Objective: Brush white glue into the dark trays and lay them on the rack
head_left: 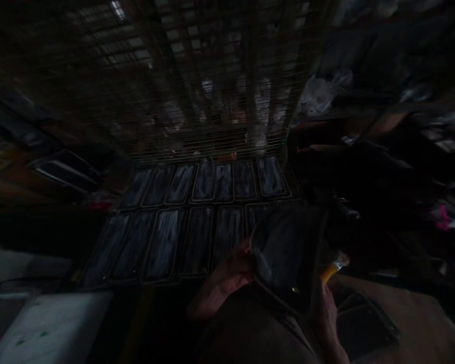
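The scene is very dim. My left hand (227, 283) grips the left edge of a dark rectangular panel (288, 253) with rounded corners, held tilted in front of my body. A small shiny spot shows near its lower end. At the panel's right edge is my right hand (328, 313), partly hidden behind it, closed around a yellow-handled brush (330, 271) whose tip points up and right. Beyond my hands, several similar panels (163, 242) with whitish streaks lie in two rows on a wire rack.
A large wire mesh (212, 121) rises behind the rows. More dark panels (364, 323) lie on a brown surface (420, 313) at lower right. White sheets or boxes (53, 328) sit at lower left. Clear plastic bags (318, 96) are at upper right.
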{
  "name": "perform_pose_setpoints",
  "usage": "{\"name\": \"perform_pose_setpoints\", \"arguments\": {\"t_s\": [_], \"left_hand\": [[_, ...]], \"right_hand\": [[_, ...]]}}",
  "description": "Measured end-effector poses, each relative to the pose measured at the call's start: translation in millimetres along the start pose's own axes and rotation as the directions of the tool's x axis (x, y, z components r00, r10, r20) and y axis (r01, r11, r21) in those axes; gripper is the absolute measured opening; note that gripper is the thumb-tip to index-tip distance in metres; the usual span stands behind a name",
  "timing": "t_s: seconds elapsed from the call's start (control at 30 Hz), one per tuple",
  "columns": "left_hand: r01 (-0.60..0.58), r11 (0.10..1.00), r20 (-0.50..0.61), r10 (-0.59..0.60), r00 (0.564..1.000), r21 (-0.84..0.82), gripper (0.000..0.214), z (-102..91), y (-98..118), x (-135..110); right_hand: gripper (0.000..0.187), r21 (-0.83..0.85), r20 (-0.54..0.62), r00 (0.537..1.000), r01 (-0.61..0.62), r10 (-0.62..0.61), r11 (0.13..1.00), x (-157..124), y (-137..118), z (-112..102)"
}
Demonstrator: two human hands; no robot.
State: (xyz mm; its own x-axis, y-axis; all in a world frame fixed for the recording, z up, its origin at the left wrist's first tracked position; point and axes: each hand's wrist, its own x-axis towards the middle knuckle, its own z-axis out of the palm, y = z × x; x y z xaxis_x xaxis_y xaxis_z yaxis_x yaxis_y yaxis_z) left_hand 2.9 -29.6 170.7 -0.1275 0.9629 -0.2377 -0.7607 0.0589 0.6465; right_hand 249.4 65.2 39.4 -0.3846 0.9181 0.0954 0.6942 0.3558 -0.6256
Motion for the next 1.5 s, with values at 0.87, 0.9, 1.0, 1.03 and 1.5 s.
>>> {"name": "perform_pose_setpoints", "arguments": {"t_s": [0.87,0.9,1.0,1.03,1.5], "left_hand": [[0.737,0.168,-0.65,0.624,0.434,0.654,0.031,-212.5,12,-155],[0.775,0.056,-0.602,0.666,0.44,0.629,0.033,-208.6,11,-157],[0.773,-0.13,-0.445,0.754,0.484,0.621,0.041,-190.5,5,-150],[0.723,-0.161,-0.396,0.747,0.534,0.672,0.039,-181.3,1,-141],[-0.382,-0.32,0.346,-0.167,0.924,0.867,0.016,-6.5,-131,46]], "right_hand": [[0.053,-0.135,0.018,0.999,-0.03,0.032,0.99,1,-12,13],[0.052,-0.117,-0.003,1.0,-0.009,0.008,0.993,1,-12,13],[0.048,-0.093,-0.006,0.999,0.035,-0.036,0.995,1,-12,12],[0.048,-0.089,-0.004,0.999,0.035,-0.036,0.995,1,-12,11],[0.037,0.088,0.012,0.995,0.097,-0.099,0.991,-1,-5,-5]]}}
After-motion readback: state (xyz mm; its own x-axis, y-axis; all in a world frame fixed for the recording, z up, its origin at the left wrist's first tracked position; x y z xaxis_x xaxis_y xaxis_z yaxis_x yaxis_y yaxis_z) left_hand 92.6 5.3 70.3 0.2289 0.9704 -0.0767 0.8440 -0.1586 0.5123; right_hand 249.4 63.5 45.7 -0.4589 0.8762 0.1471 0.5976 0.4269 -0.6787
